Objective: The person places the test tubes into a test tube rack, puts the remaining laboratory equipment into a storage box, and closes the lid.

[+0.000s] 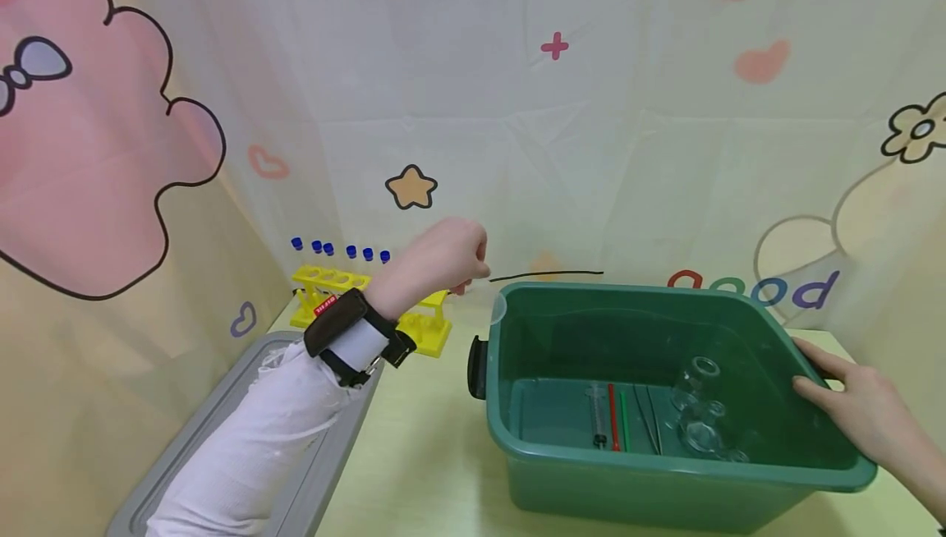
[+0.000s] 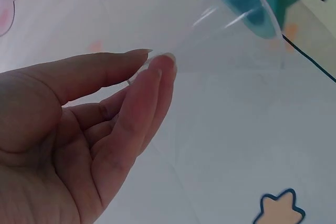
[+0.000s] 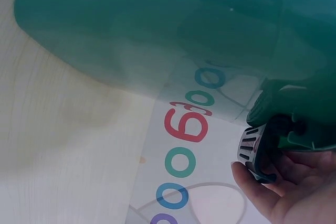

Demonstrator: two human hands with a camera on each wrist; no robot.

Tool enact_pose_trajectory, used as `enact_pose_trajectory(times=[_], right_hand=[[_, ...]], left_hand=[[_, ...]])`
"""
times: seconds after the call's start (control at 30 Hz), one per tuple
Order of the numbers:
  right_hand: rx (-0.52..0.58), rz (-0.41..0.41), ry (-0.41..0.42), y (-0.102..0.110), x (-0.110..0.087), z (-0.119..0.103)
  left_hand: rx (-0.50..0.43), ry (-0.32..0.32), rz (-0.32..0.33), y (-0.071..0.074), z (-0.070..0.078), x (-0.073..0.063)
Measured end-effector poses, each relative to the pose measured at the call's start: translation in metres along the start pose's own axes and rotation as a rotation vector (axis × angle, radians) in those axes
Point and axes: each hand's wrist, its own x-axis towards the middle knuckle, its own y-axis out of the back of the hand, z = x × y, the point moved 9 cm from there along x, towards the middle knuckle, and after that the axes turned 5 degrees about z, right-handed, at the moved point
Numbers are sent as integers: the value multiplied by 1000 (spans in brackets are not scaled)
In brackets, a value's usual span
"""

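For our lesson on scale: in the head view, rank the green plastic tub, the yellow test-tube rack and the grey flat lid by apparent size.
1. Green plastic tub
2. Grey flat lid, partly hidden by a sleeve
3. Yellow test-tube rack, farthest from the camera, so its true size is unsure

Green tub (image 1: 650, 471), yellow rack (image 1: 424, 332), grey lid (image 1: 222, 414), seemingly clear funnel (image 2: 231, 19).

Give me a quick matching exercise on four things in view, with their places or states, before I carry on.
Things:
1. clear funnel
2. green tub
3. yellow rack
4. grey lid

Places or states:
A. under the left sleeve, on the table
B. pinched by the left hand
C. behind the left wrist, by the wall
D. handle gripped by the right hand

Pairs: 1-B, 2-D, 3-C, 4-A
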Motion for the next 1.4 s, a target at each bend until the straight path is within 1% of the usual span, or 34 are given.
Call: enact_pose_trajectory(times=[0.13, 0.23, 0.33, 0.5, 0.6, 0.77, 0.93, 1.07, 1.17, 1.27, 1.4], right_hand=[[1, 4, -4, 1, -1, 0], [-2, 3, -5, 2, -1, 0], [-6, -2, -5, 1, -1, -1], [3, -6, -7, 1, -1, -1], [13, -7, -8, 0, -1, -1], [18, -6, -6, 0, -1, -1], [24, -13, -11, 0, -1, -1], [27, -9, -14, -1, -2, 0], [24, -6, -13, -1, -2, 0], [20, -5, -11, -1, -2, 1], [24, 3, -4, 0, -2, 1]], left_hand=[[1, -65, -22, -3, 28, 8], [8, -115, -48, -10, 47, 15], [26, -153, -67, -17, 64, 20], [46, -190, -80, -28, 85, 27], [74, -208, -82, -35, 94, 32], [99, -243, -92, -52, 103, 38], [140, -238, -105, -75, 107, 46], [167, -205, -122, -97, 108, 55], [185, -176, -132, -110, 108, 60], [218, -134, -132, -120, 106, 63], [275, -92, -141, -134, 103, 64]])
